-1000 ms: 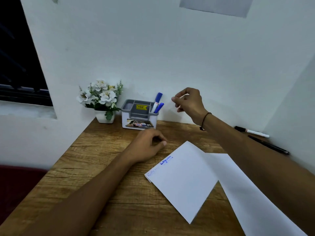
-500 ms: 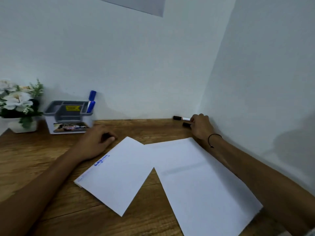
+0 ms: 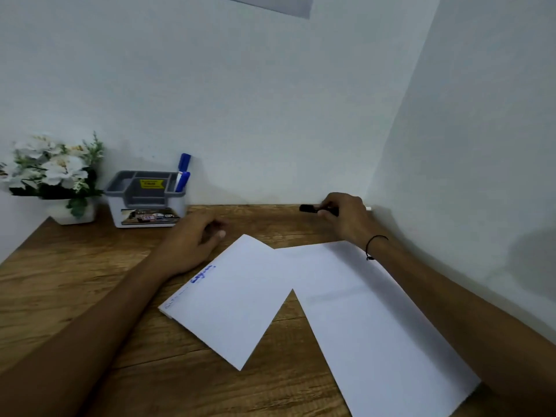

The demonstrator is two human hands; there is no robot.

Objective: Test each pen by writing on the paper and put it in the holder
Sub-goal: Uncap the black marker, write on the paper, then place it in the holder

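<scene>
Pen: a black-capped marker point(image 3: 310, 208) lies along the back edge of the counter, close to the corner where two walls meet. Its black end sticks out left of the right hand; a white tip shows on the hand's other side.
Right hand: the right hand point(image 3: 346, 216) is curled over the middle of the marker, fingers closed around it. Whether the marker is lifted off the counter cannot be told. A thin black band circles the wrist.
Paper: a white sheet point(image 3: 237, 299) lies at an angle mid-counter, with a blue scribble near its upper left edge. A second sheet point(image 3: 370, 323) lies to its right, overlapping it at the top.
Left hand: the left hand point(image 3: 192, 243) rests on the counter, loosely curled and holding nothing, just beside the first sheet's upper left edge.
Holder: a grey and white holder point(image 3: 144, 200) stands at the back by the wall, with two blue-capped pens point(image 3: 183, 173) upright in its right compartment.
Flowers: white flowers in a white pot point(image 3: 57, 179) stand left of the holder.
Counter: brown wood grain point(image 3: 75, 281).
</scene>
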